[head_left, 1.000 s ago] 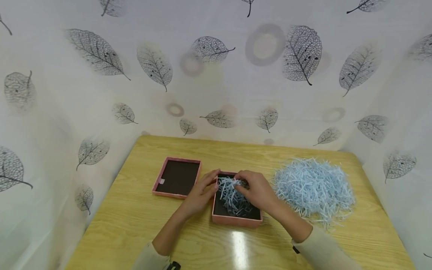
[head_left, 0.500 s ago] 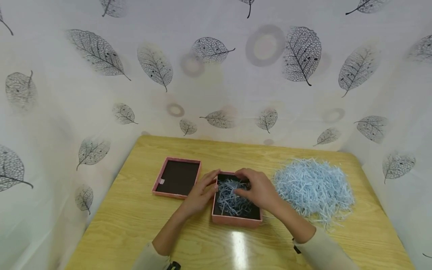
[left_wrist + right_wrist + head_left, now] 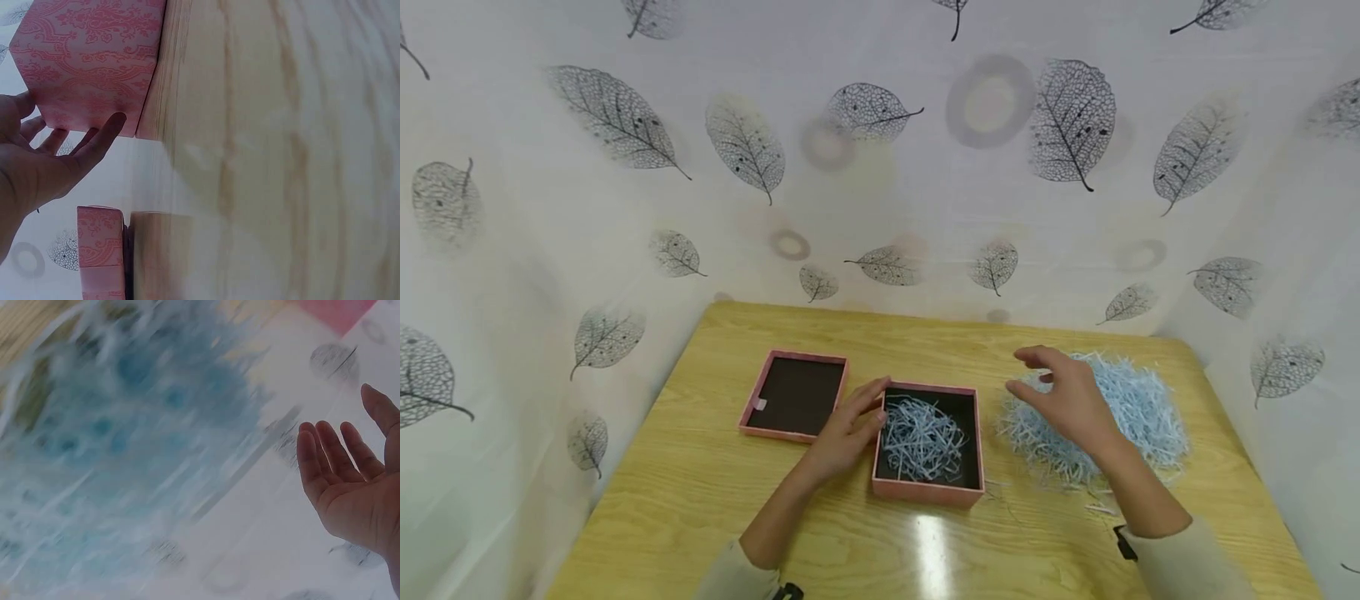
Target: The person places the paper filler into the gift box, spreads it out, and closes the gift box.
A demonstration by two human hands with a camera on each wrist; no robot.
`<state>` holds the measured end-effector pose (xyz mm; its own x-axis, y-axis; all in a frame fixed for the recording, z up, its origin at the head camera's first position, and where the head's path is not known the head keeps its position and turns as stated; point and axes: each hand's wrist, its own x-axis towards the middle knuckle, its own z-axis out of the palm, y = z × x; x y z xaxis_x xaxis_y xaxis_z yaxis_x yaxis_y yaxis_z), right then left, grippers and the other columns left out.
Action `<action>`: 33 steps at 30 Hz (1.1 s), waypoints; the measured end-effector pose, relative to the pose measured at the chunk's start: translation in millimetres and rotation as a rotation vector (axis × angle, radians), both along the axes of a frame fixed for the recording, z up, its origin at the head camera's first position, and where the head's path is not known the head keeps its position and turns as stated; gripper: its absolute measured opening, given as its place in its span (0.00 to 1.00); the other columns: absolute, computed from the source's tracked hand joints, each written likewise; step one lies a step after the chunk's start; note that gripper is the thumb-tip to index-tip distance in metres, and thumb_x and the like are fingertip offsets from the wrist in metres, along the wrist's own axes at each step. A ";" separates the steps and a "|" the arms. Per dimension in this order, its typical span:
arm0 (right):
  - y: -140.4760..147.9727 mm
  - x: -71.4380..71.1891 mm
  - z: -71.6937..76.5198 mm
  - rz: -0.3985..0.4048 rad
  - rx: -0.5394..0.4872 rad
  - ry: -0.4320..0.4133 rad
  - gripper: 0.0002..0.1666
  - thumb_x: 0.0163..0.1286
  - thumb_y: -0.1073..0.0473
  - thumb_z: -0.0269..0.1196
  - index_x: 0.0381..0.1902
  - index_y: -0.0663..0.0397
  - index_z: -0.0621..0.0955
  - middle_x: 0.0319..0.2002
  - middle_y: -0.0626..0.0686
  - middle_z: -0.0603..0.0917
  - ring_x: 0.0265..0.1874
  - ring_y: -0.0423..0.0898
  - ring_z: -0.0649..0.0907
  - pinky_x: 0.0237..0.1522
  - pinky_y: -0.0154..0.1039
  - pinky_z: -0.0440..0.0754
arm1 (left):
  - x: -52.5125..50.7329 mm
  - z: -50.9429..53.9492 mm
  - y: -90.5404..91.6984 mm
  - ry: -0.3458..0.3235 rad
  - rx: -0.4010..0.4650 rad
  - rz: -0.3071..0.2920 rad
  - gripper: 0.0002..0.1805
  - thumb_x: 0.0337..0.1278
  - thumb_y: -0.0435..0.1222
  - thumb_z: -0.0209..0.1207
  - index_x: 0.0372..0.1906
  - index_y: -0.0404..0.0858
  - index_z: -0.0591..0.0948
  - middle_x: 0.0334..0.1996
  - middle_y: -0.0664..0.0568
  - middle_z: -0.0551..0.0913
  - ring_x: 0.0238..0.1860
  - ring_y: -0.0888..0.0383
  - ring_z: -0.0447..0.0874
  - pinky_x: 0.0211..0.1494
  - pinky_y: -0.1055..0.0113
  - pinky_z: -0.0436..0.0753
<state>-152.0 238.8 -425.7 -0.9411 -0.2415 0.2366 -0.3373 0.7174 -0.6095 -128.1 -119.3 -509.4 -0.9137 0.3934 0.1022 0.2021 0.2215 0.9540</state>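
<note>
A pink box (image 3: 928, 492) with a dark inside stands at the middle of the table, and a tangle of blue paper shreds (image 3: 922, 440) lies in it. My left hand (image 3: 844, 429) rests against the box's left side, fingers extended; the left wrist view shows those fingers (image 3: 94, 145) touching the patterned wall of the box (image 3: 94, 62). Over the left part of a big heap of blue shreds (image 3: 1138, 412), my right hand (image 3: 1070, 400) hovers with fingers and thumb apart, holding nothing. In the right wrist view the heap (image 3: 125, 450) is blurred beside the hand (image 3: 356, 494).
A shallow pink lid (image 3: 793, 437) with a dark inside lies left of the box. Stray shreds (image 3: 1101, 508) lie on the wooden table (image 3: 700, 492) near the heap. Behind the table hangs a pale curtain (image 3: 925, 200) with leaf prints.
My right hand has let go of the shreds in the box and moved right, over the heap. The shreds have settled inside the box. My left hand has stayed at the box.
</note>
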 end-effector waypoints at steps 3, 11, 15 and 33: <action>30.2 -2.1 -3.8 -0.076 0.012 -0.006 0.30 0.72 0.55 0.73 0.67 0.60 0.80 0.65 0.67 0.80 0.58 0.71 0.81 0.53 0.67 0.83 | 0.5 -0.2 -1.5 -0.015 -0.012 -0.001 0.31 0.83 0.38 0.54 0.84 0.49 0.63 0.82 0.46 0.62 0.77 0.40 0.67 0.78 0.45 0.68; 99.1 -3.2 -25.6 -0.137 0.030 -0.173 0.44 0.74 0.44 0.70 0.77 0.62 0.70 0.79 0.72 0.61 0.74 0.80 0.60 0.60 0.82 0.63 | -1.0 2.4 -2.3 -0.025 -0.022 -0.009 0.32 0.83 0.39 0.54 0.84 0.52 0.63 0.82 0.48 0.61 0.78 0.42 0.67 0.79 0.46 0.68; 111.4 0.4 -38.9 -0.122 0.013 -0.243 0.48 0.73 0.43 0.71 0.80 0.61 0.66 0.81 0.72 0.56 0.75 0.81 0.55 0.61 0.84 0.61 | -0.9 4.0 -2.1 -0.017 -0.017 -0.020 0.32 0.83 0.38 0.54 0.84 0.50 0.63 0.82 0.47 0.62 0.77 0.41 0.68 0.78 0.46 0.68; 103.1 0.5 -67.7 -0.268 0.058 -0.015 0.08 0.73 0.66 0.69 0.48 0.59 0.87 0.44 0.64 0.89 0.42 0.61 0.87 0.36 0.32 0.83 | -0.9 -0.4 -1.9 0.012 -0.022 -0.011 0.32 0.82 0.38 0.54 0.84 0.49 0.63 0.81 0.46 0.63 0.76 0.41 0.69 0.78 0.44 0.68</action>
<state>-151.5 341.9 -493.4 -0.9765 0.0041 0.2156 -0.1221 0.8135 -0.5685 -129.0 -121.2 -509.8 -0.9079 0.4060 0.1047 0.2165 0.2399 0.9464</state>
